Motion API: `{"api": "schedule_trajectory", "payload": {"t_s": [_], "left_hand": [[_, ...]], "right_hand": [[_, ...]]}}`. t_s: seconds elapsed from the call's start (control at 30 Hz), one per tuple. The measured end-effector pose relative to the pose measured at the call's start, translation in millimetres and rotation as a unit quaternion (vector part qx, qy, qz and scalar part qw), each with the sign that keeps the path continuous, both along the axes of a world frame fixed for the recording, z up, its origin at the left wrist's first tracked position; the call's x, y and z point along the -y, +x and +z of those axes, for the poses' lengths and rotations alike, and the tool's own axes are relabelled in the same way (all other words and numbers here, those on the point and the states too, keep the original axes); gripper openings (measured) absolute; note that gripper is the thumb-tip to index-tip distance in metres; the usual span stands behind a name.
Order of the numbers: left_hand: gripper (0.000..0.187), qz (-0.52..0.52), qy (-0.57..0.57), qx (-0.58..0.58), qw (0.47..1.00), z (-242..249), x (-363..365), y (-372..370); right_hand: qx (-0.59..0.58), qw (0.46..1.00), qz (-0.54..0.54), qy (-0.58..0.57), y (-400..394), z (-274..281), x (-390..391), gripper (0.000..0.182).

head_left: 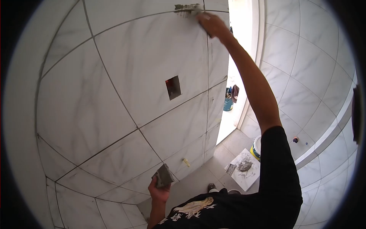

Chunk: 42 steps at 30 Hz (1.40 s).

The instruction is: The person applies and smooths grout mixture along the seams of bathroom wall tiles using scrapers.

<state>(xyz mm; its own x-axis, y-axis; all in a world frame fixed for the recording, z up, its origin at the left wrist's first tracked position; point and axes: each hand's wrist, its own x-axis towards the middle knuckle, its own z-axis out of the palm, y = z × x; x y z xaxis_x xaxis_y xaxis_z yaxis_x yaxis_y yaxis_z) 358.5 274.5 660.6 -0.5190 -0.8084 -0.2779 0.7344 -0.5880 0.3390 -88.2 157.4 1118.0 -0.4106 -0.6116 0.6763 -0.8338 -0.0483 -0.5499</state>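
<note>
My right hand (213,26) is raised to the top of the tiled wall (126,72), its fingers wrapped round a putty knife (197,10) that is partly blurred. The blade is at a horizontal tile joint, where a smear of dark grout (183,7) lies along the line. Low in front of my body, my left hand (159,194) grips a flat, squarish grey plate (164,176). Its surface looks coated with grey paste. Dark joints run between the white marbled tiles around both hands.
A square cutout (174,87) opens in the wall. On the floor, a white board (249,183) bears a mound of grey paste (244,165), beside a bucket (257,147). Past the bright doorway stands a teal bucket (228,104) with things in it. A yellowish fitting (186,162) protrudes low on the wall.
</note>
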Motion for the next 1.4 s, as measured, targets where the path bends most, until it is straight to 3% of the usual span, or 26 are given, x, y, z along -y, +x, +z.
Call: {"api": "schedule_trajectory", "payload": {"t_s": [0.03,0.1,0.17,0.23,0.3,0.33,0.37,0.4,0.43,0.47,0.5,0.57,0.63,0.67,0.7,0.77,0.87,1.0,1.1,1.17,1.2,1.23,1.3,1.37,1.4], "left_hand": [[0.037,-0.003,-0.022,-0.002,1.000,-4,1,8],[0.038,-0.001,-0.044,-0.005,0.999,-6,6,18],[0.038,0.007,-0.057,0.023,0.998,-3,13,19],[0.036,0.050,-0.015,0.037,0.998,5,23,1],[0.035,0.014,-0.071,0.020,0.997,44,22,-20],[0.031,0.021,-0.053,0.023,0.998,37,28,-19],[0.030,0.038,-0.041,0.024,0.998,43,25,-18],[0.030,0.046,-0.037,0.036,0.998,46,19,-14],[0.030,0.053,-0.037,0.044,0.997,52,14,-9],[0.030,0.060,-0.031,0.069,0.995,57,7,-3],[0.030,0.063,-0.025,0.094,0.993,61,8,-2],[0.030,0.091,0.000,0.119,0.989,56,11,5],[0.031,0.116,0.028,0.145,0.982,52,8,7],[0.033,0.108,-0.004,0.172,0.979,60,10,10],[0.035,0.100,-0.044,0.198,0.974,68,14,12],[0.035,0.121,-0.066,0.212,0.968,81,0,8],[0.035,0.137,-0.092,0.236,0.958,91,-6,5],[0.035,0.175,-0.131,0.277,0.936,99,-3,-10],[0.036,0.215,-0.142,0.222,0.940,83,5,-23],[0.034,0.203,-0.108,0.145,0.962,96,3,-23],[0.033,0.194,-0.097,0.123,0.968,93,-1,-24],[0.032,0.192,-0.082,0.102,0.973,93,2,-32],[0.032,0.131,-0.089,0.073,0.985,88,2,-38],[0.034,0.054,-0.068,0.064,0.994,77,2,-25],[0.034,0.044,-0.056,0.064,0.995,77,-1,-19]], "right_hand": [[0.055,0.998,0.008,-0.029,-12,15,2,0.051],[0.126,0.991,0.036,-0.015,19,27,-1,0.057],[-0.056,0.994,-0.066,-0.064,59,11,44,0.060],[-0.063,0.991,0.059,0.099,128,3,-2,0.056],[-0.076,0.966,0.203,0.142,140,-12,-15,0.048],[-0.009,0.942,0.335,0.004,134,-40,-46,0.034],[0.064,0.932,0.355,-0.025,103,-64,-27,0.031],[-0.201,0.949,0.242,0.025,80,-82,-34,0.032],[-0.100,0.920,0.378,-0.003,71,-100,-51,0.040],[0.267,0.782,0.557,0.076,96,-108,-76,0.050],[0.362,0.749,0.550,0.071,104,-137,-85,0.060],[0.413,0.669,0.601,0.142,117,-195,-84,0.066],[0.280,0.745,0.566,0.215,134,-250,-81,0.054],[0.108,0.816,0.521,0.226,154,-265,-85,0.056],[-0.102,0.826,0.531,0.160,166,-268,-89,0.062],[-0.203,0.813,0.514,0.182,181,-265,-116,0.063],[-0.292,0.785,0.521,0.162,200,-259,-119,0.058],[-0.303,0.785,0.520,0.148,209,-261,-122,0.056],[-0.332,0.794,0.471,0.190,188,-263,-119,0.050],[-0.162,0.814,0.512,0.221,167,-254,-110,0.041],[0.089,0.785,0.549,0.273,153,-249,-102,0.041],[0.330,0.693,0.564,0.304,137,-235,-92,0.041],[0.523,0.598,0.594,0.127,138,-186,-89,0.041],[0.388,0.773,0.499,-0.060,146,-109,-70,0.048],[0.171,0.908,0.355,-0.144,161,-84,-74,0.058]]}}
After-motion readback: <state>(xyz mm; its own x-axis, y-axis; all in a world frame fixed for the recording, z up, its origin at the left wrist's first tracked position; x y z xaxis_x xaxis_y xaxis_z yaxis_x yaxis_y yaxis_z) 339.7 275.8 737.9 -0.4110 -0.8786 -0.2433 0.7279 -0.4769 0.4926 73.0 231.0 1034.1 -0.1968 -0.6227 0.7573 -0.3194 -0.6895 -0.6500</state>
